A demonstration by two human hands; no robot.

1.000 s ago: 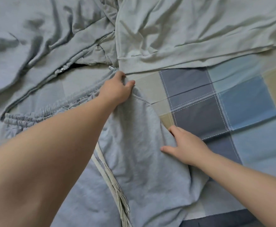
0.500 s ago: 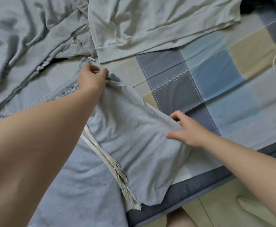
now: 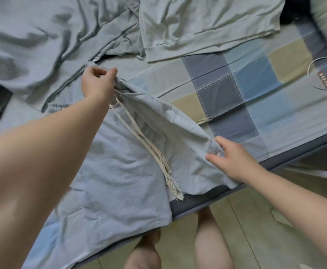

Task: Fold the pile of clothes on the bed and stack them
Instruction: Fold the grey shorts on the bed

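The shorts (image 3: 120, 171) lie at the near edge of the bed, their left half flat on the sheet (image 3: 256, 78) and their right half raised off it as a slack flap. The left hand (image 3: 97, 84) pinches the far corner of that flap at the waistband between thumb and fingertips. The right hand (image 3: 236, 162) holds its near edge, thumb on top and the other fingers mostly hidden by cloth. Holding 2 ends of 1 side keeps the edge taut, which looks like the set-up for laying this half over the other. The 2 drawstrings (image 3: 145, 140) hang loose across the middle and will likely end up inside the fold.

Beyond the shorts, a zip jacket (image 3: 42, 41) lies crumpled at far left and a pale shirt (image 3: 207, 26) is spread at far centre, neither folded, so most of the pile remains. A cable (image 3: 318, 74) loops on the sheet at right, well apart from the clothes.
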